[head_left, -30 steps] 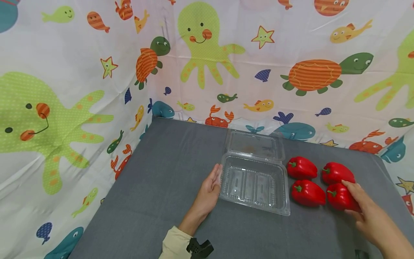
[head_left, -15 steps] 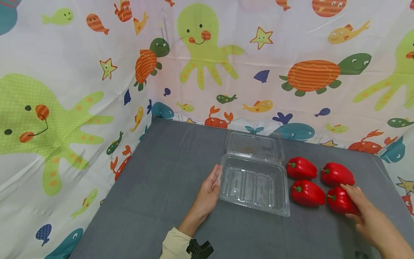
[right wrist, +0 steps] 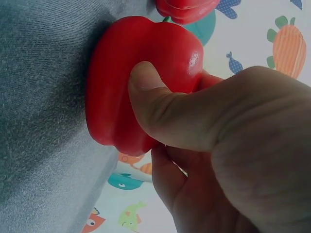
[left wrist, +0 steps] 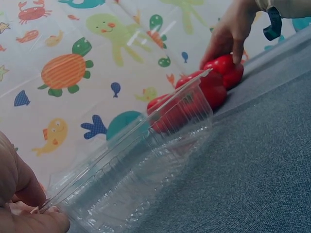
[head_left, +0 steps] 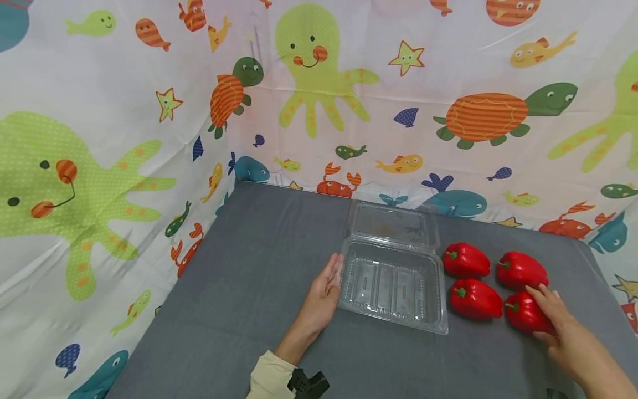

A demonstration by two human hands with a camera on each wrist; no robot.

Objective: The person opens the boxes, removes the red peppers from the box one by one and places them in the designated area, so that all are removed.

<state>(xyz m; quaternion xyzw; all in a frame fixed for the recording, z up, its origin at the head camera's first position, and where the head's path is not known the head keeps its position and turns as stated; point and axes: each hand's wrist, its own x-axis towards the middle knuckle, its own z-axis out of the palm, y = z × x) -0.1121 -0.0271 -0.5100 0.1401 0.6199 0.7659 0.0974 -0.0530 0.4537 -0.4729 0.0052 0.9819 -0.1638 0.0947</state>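
Observation:
My right hand [head_left: 573, 327] grips the front-right red bell pepper [head_left: 523, 313], which rests on the grey cloth. The thumb [right wrist: 146, 92] presses on one side of the pepper [right wrist: 112, 92], and the fingers reach round its far side. Three other red bell peppers lie close by: one front left [head_left: 474, 299], one back left [head_left: 466, 260] and one back right [head_left: 520, 270]. To their left stands a clear plastic clamshell container [head_left: 389, 321], its lid [head_left: 391, 221] folded back. My left hand [head_left: 321, 296] pinches the container's left rim between thumb and fingers [left wrist: 34, 189].
Grey cloth [head_left: 239, 277] covers the table. A white curtain with printed sea animals [head_left: 369, 72] hangs along the back and left edges. The container's open lid lies near the back edge.
The right hand and the gripped pepper have moved slightly towards me, away from the back-right pepper. The left hand and the container have stayed in place.

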